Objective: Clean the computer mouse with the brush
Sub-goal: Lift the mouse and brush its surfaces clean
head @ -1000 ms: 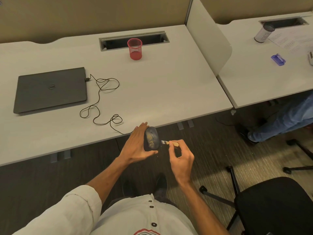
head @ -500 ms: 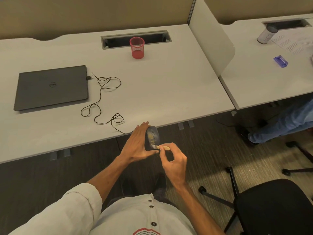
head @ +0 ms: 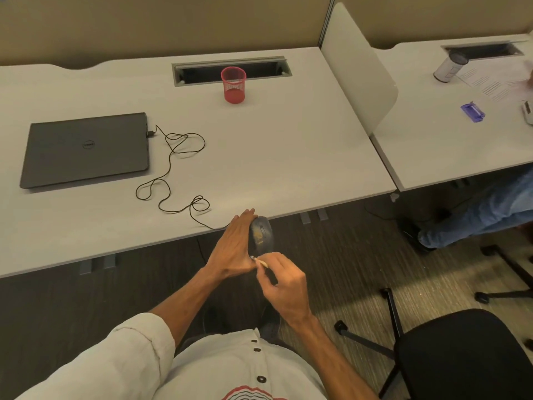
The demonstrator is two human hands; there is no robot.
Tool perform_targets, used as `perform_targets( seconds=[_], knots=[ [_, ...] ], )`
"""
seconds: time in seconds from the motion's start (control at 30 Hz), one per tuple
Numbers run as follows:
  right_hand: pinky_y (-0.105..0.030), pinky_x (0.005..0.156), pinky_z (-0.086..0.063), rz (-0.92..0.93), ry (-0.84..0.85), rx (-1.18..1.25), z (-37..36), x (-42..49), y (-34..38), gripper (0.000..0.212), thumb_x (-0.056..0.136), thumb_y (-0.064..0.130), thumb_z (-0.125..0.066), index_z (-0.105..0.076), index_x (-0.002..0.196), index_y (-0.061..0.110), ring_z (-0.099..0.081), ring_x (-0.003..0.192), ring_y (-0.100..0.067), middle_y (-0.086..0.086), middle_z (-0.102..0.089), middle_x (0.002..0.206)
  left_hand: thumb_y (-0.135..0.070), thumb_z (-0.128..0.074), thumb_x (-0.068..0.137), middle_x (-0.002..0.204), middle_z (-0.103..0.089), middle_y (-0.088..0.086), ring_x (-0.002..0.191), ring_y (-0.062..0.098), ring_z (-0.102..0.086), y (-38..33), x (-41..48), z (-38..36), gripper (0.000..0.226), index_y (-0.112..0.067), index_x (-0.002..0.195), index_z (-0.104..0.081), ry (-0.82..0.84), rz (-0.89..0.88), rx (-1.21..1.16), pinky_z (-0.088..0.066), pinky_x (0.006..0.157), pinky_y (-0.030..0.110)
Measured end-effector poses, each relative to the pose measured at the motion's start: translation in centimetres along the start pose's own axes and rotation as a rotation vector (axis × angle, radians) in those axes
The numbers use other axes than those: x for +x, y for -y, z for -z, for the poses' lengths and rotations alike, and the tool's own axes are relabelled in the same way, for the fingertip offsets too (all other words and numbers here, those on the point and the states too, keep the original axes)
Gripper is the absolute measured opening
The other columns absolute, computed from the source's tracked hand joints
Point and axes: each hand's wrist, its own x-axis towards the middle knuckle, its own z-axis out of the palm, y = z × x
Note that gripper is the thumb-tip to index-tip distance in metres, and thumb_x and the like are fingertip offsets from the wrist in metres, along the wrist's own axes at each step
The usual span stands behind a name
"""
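The left hand (head: 233, 246) is holding the computer mouse (head: 262, 235) on edge at the desk's (head: 274, 154) near rim. At the mouse's five o'clock, the right hand (head: 285, 287) is pinching the brush (head: 259, 261), its tip touching the mouse's near end. A laptop (head: 86, 148) is lying at ten o'clock.

A single wide-angle view is taken from the wearer's head, faced forward and steeply down, so that the shirt (head: 230, 368) is seen at 6 o'clock and the desk (head: 288, 145) is spread from 9 to 1 o'clock. The left hand (head: 233, 249) and right hand (head: 284, 287) are caught close, just below centre.
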Motion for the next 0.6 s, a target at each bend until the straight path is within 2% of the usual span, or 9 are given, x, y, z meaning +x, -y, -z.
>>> perform_targets(
  seconds=[0.23,0.43,0.6],
  knots=[
    [-0.031,0.083,-0.065,-0.073,-0.173,-0.087,1.6,1.2,-0.9,0.014,0.1,0.013,-0.076,-0.078,0.112,0.005,-0.075,0.097,-0.014,-0.005,-0.078,0.107,-0.082,-0.078,0.074,0.182,-0.01,0.002,0.169,0.025,-0.011,0.0,0.0,0.0,0.134,-0.018,0.171,-0.012,-0.024,0.017,0.019,-0.014,0.139,0.05],
    [-0.029,0.078,-0.064,-0.071,-0.074,-0.073,0.5,0.1,-0.4,0.01,0.099,0.014,-0.081,-0.079,0.108,0.009,-0.074,0.089,-0.011,-0.002,-0.077,0.101,-0.073,-0.081,0.078,0.182,-0.01,0.0,0.17,0.026,-0.007,-0.3,0.1,-0.1,0.126,-0.022,0.171,-0.013,-0.052,0.025,-0.014,-0.014,0.138,0.048],
    [-0.024,0.086,-0.063,-0.18,-0.067,0.114,0.0,0.5,0.5,0.011,0.1,0.01,-0.078,-0.076,0.111,0.012,-0.072,0.102,-0.002,0.004,-0.077,0.107,-0.079,-0.079,0.074,0.182,-0.008,0.001,0.17,0.027,-0.005,0.1,-0.1,0.2,0.133,-0.022,0.172,-0.009,-0.018,0.03,-0.006,-0.014,0.138,0.052]
  ],
)
